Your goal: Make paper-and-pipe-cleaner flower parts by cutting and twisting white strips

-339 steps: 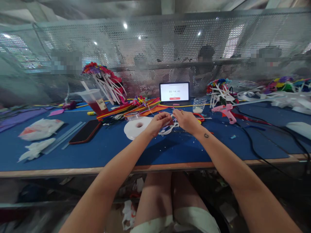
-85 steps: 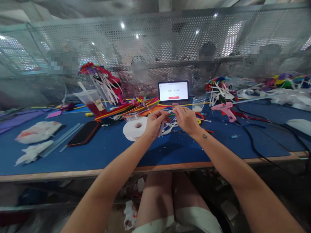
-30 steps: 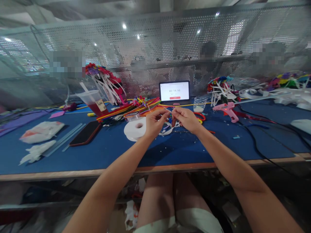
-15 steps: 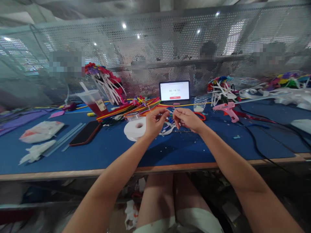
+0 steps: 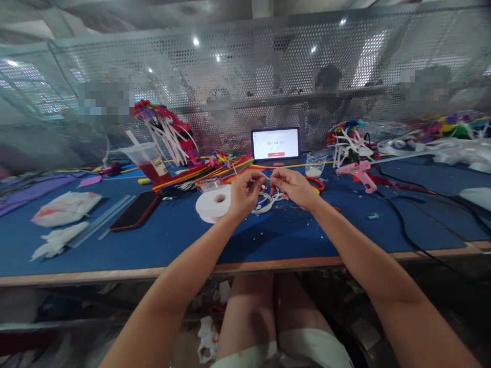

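My left hand (image 5: 245, 193) is closed in a pinch above the table, just right of a white ribbon roll (image 5: 210, 203). Facing it, my right hand (image 5: 293, 188) pinches too, its fingertips a short gap from the left ones. Something thin and pale shows between the fingertips, too small to name. Below the hands lies a loose coil of white ribbon (image 5: 264, 207). Orange-red scissor handles (image 5: 317, 184) show behind my right hand, and a clear spool (image 5: 208, 184) stands behind the white roll.
A pink glue gun (image 5: 358, 175) with a black cord lies to the right. Leftward are a phone (image 5: 135, 211), a drink cup (image 5: 148, 161) and clear glue sticks (image 5: 102, 222). Colourful pipe cleaners (image 5: 192, 176) and a tablet showing a timer (image 5: 275, 143) are behind; the table edge (image 5: 276, 264) is in front.
My hands have come slightly closer together; the right one has shifted a little to the left. Everything on the table stays where it was.
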### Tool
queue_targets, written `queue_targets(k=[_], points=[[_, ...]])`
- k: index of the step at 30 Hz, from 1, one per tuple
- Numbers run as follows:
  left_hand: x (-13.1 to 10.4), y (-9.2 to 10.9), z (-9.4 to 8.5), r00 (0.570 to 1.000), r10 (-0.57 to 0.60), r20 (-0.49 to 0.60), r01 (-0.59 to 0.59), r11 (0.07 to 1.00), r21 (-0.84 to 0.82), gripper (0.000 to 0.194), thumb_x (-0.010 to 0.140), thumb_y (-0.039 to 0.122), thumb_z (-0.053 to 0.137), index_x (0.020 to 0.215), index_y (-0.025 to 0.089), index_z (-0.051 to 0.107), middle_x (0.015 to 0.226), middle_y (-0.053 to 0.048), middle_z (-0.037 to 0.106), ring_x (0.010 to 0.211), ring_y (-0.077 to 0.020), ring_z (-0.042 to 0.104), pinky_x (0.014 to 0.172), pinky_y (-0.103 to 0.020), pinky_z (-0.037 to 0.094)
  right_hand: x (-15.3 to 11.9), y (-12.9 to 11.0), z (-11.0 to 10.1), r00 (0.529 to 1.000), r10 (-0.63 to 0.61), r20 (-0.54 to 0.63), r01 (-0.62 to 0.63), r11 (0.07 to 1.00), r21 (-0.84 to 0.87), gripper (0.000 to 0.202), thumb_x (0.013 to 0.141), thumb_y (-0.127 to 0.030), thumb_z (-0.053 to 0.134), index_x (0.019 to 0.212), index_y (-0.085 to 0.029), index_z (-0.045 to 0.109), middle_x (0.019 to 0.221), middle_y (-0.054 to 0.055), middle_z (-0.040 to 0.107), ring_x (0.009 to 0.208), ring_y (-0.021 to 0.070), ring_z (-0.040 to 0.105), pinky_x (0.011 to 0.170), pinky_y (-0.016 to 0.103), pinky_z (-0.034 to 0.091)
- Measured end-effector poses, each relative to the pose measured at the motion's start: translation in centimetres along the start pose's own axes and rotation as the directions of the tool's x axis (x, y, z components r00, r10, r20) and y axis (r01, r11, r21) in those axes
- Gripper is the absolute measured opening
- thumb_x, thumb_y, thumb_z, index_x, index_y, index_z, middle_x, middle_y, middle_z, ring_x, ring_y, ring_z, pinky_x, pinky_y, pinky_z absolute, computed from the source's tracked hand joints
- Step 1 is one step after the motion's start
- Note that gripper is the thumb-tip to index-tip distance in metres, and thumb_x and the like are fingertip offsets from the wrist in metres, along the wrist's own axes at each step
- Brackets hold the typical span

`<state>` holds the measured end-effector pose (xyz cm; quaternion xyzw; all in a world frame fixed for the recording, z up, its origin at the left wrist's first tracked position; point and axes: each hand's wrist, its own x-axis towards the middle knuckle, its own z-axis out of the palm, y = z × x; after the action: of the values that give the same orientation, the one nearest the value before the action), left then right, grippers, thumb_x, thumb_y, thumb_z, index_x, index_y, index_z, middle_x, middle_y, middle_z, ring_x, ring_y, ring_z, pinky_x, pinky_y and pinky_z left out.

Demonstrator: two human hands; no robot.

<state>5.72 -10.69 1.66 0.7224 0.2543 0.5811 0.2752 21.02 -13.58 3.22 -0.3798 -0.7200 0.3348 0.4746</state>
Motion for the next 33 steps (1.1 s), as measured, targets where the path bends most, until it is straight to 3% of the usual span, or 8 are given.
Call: queue_targets(k=[5, 10, 16, 20, 23, 27, 30, 33], points=[[0.2, -0.3, 0.0, 0.998, 0.062, 0.004, -0.062, 0.998, 0.017, 0.007, 0.077, 0.02, 0.055, 0.074, 0.017, 0.06, 0.07, -0.001, 0.061, 0.058, -0.0086, 0.054, 0.055, -0.021, 0.045, 0.0, -0.4, 0.2, 0.989, 0.128, 0.078, -0.142, 0.967, 0.212, 0.02, 0.086, -0.027, 0.044, 0.068, -0.019, 0.046, 0.051, -0.002, 0.054, 0.037, 0.0035, 0.028, 0.036, 0.021, 0.017], [0.3, -0.7, 0.0, 0.994, 0.109, -0.019, -0.108, 0.994, 0.025, 0.006, 0.075, 0.021, 0.059, 0.074, 0.016, 0.063, 0.07, -0.001, 0.064, 0.058, -0.0084, 0.057, 0.055, -0.02, 0.047, -0.1, -0.8, 0.0, 0.969, 0.192, 0.153, -0.227, 0.94, 0.255, 0.023, 0.087, -0.024, 0.042, 0.066, -0.017, 0.048, 0.046, -0.002, 0.053, 0.036, 0.0033, 0.025, 0.035, 0.02, 0.013], [0.1, -0.7, 0.3, 0.997, 0.036, -0.062, -0.04, 0.997, -0.068, 0.013, 0.072, 0.029, 0.064, 0.073, 0.016, 0.067, 0.069, -0.002, 0.067, 0.058, -0.0098, 0.059, 0.054, -0.021, 0.049, -0.1, -1.0, -0.7, 0.939, 0.23, 0.254, -0.298, 0.914, 0.274, 0.024, 0.087, -0.025, 0.042, 0.065, -0.018, 0.047, 0.043, -0.003, 0.05, 0.034, 0.0036, 0.025, 0.033, 0.02, 0.011], [0.1, -0.4, 0.4, 0.998, -0.054, 0.023, 0.058, 0.977, -0.205, 0.014, 0.072, 0.029, 0.064, 0.073, 0.016, 0.065, 0.064, -0.001, 0.063, 0.057, -0.0084, 0.057, 0.055, -0.02, 0.048, -0.2, -1.2, -0.8, 0.928, 0.233, 0.291, -0.309, 0.918, 0.25, 0.024, 0.088, -0.028, 0.039, 0.067, -0.018, 0.047, 0.041, -0.004, 0.049, 0.032, 0.0035, 0.022, 0.033, 0.02, 0.011], [0.1, -0.1, 0.4, 0.998, -0.056, 0.035, 0.063, 0.971, -0.232, 0.012, 0.073, 0.027, 0.063, 0.071, 0.015, 0.064, 0.062, 0.0, 0.061, 0.056, -0.0069, 0.054, 0.054, -0.019, 0.046, -0.3, -1.0, -0.5, 0.954, 0.195, 0.226, -0.235, 0.958, 0.167, 0.023, 0.089, -0.035, 0.039, 0.074, -0.019, 0.046, 0.04, -0.004, 0.049, 0.033, 0.0044, 0.027, 0.035, 0.02, 0.014], [0.1, 0.2, 0.2, 0.999, -0.026, 0.018, 0.028, 0.992, -0.12, 0.012, 0.074, 0.025, 0.062, 0.071, 0.014, 0.064, 0.063, 0.0, 0.061, 0.054, -0.0065, 0.052, 0.051, -0.018, 0.043, -0.3, -0.7, 0.0, 0.998, 0.03, 0.063, -0.028, 0.999, -0.036, 0.015, 0.086, -0.035, 0.047, 0.081, -0.022, 0.041, 0.05, -0.004, 0.057, 0.038, 0.0053, 0.037, 0.04, 0.021, 0.025], [0.1, 0.1, 0.2, 1.0, 0.003, 0.0, -0.003, 0.998, -0.055, 0.012, 0.075, 0.025, 0.06, 0.073, 0.014, 0.064, 0.068, -0.002, 0.063, 0.057, -0.0073, 0.054, 0.052, -0.018, 0.044, -0.4, -0.8, 0.2, 0.99, -0.132, -0.054, 0.117, 0.969, -0.219, 0.013, 0.085, -0.029, 0.048, 0.077, -0.021, 0.043, 0.066, -0.002, 0.062, 0.05, 0.0062, 0.046, 0.051, 0.022, 0.033], [0.1, -0.2, 0.1, 0.999, 0.037, -0.032, -0.038, 0.999, -0.011, 0.011, 0.074, 0.025, 0.062, 0.075, 0.015, 0.066, 0.072, -0.002, 0.066, 0.059, -0.0087, 0.057, 0.053, -0.019, 0.045, -0.5, -1.0, 0.1, 0.974, -0.211, -0.088, 0.17, 0.927, -0.335, 0.013, 0.086, -0.026, 0.046, 0.075, -0.019, 0.048, 0.065, -0.001, 0.062, 0.057, 0.0075, 0.05, 0.059, 0.024, 0.036]])
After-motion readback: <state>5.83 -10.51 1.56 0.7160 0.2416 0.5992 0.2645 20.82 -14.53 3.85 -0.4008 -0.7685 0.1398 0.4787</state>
